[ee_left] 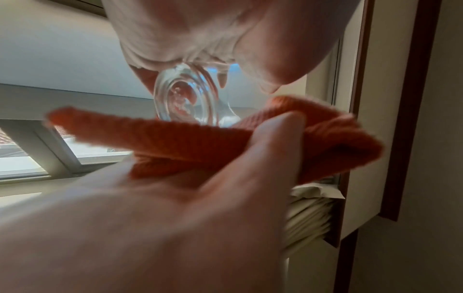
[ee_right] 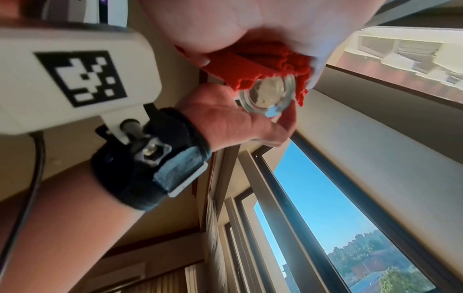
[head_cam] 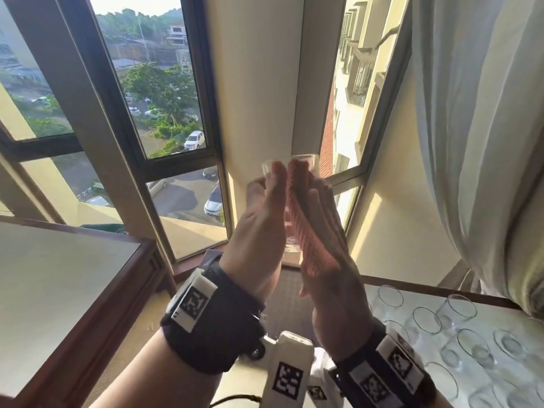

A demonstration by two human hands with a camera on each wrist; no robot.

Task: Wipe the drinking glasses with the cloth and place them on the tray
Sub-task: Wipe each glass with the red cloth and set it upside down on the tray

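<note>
I hold a clear drinking glass (head_cam: 309, 162) up in front of the window, between both hands. My left hand (head_cam: 263, 210) grips its left side, fingers curled round the wall. My right hand (head_cam: 331, 234) holds a folded red-orange cloth (head_cam: 306, 222) against the glass's right side. In the left wrist view the glass's thick base (ee_left: 185, 99) shows under my left hand (ee_left: 200, 29), and the right hand's (ee_left: 200, 218) thumb pins the cloth (ee_left: 175, 142). The right wrist view shows the cloth (ee_right: 250, 67) bunched over the glass (ee_right: 268, 97), with the left hand (ee_right: 225, 119) gripping from below.
Several empty glasses (head_cam: 456, 334) stand on a pale table at the lower right. A wood-edged table (head_cam: 73, 275) fills the lower left. A light curtain (head_cam: 471, 113) hangs at the right and the window (head_cam: 162, 98) is straight ahead.
</note>
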